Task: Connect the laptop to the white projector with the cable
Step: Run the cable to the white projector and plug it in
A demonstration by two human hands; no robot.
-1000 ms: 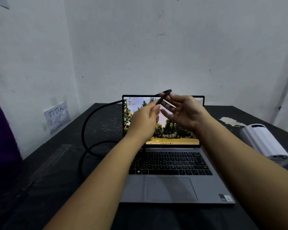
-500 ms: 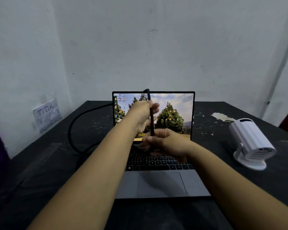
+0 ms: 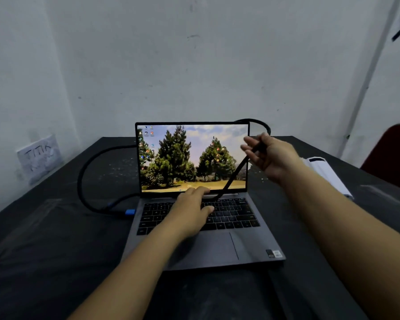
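A grey laptop [image 3: 217, 245] stands open in the middle of the black table, its screen showing trees. A black cable [image 3: 86, 172] with a blue plug [image 3: 129, 212] at the laptop's left side loops round behind the screen and over its top right corner. My right hand [image 3: 273, 155] is raised beside that corner, shut on the cable. From there the cable slants down across the screen to my left hand [image 3: 194, 204], which lies on the keyboard and holds it between thumb and forefinger. The white projector [image 3: 328, 176] sits at the right, blurred, partly behind my right forearm.
The black table [image 3: 56, 239] meets white walls at the back and left. A paper note [image 3: 39, 158] is stuck low on the left wall. A dark red chair [image 3: 393, 158] stands at the right edge, beyond the projector.
My right hand rose from the keyboard to the screen's top right corner with the cable. My left hand dropped from in front of the screen to the keyboard. The view shifted left.
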